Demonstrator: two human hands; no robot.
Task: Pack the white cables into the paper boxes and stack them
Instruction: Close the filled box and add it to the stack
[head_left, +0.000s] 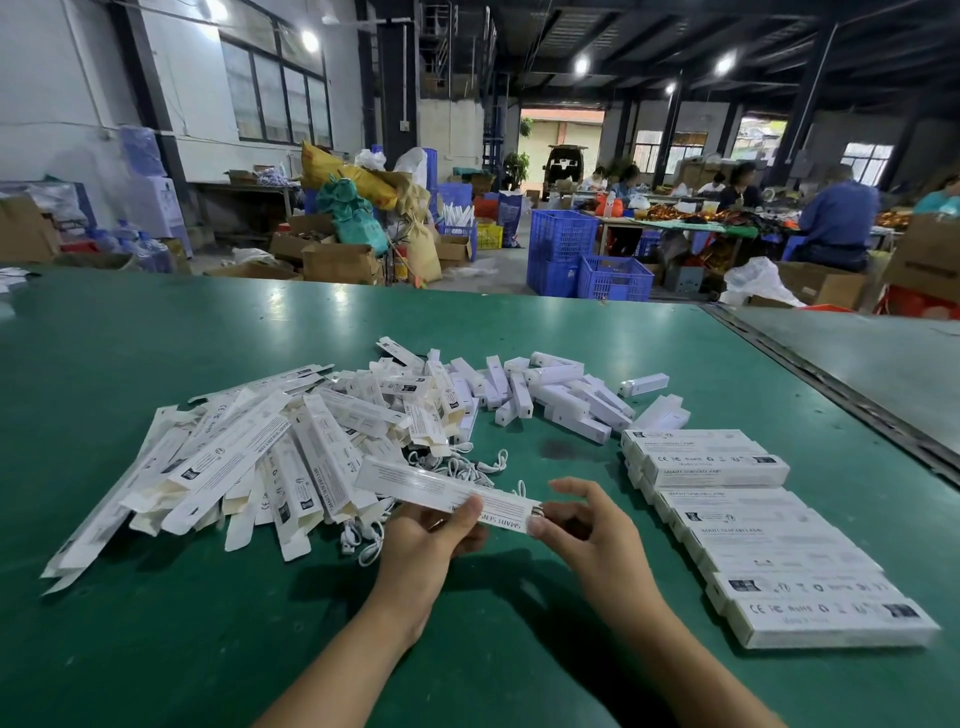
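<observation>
Over the wide green work table (156, 364), the left hand (431, 535) holds a long, thin white paper box (441, 488) with printed text, the thumb on top and the other fingers below it. The box is lifted above the table and points from the upper left to the lower right. At its right end, the right hand (582, 519) pinches with thumb and forefinger a small metallic plug (536, 512), just at the box opening; the remaining fingers are loosely curled.

Below the box, thin white cables (483, 462) lie loose on the table. To the left is a big messy pile of empty flat white boxes (249, 462), and behind it a heap of small white rectangular lamp units (550, 384). On the right, closed white boxes (769, 530) are stacked in neat, overlapping rows.
</observation>
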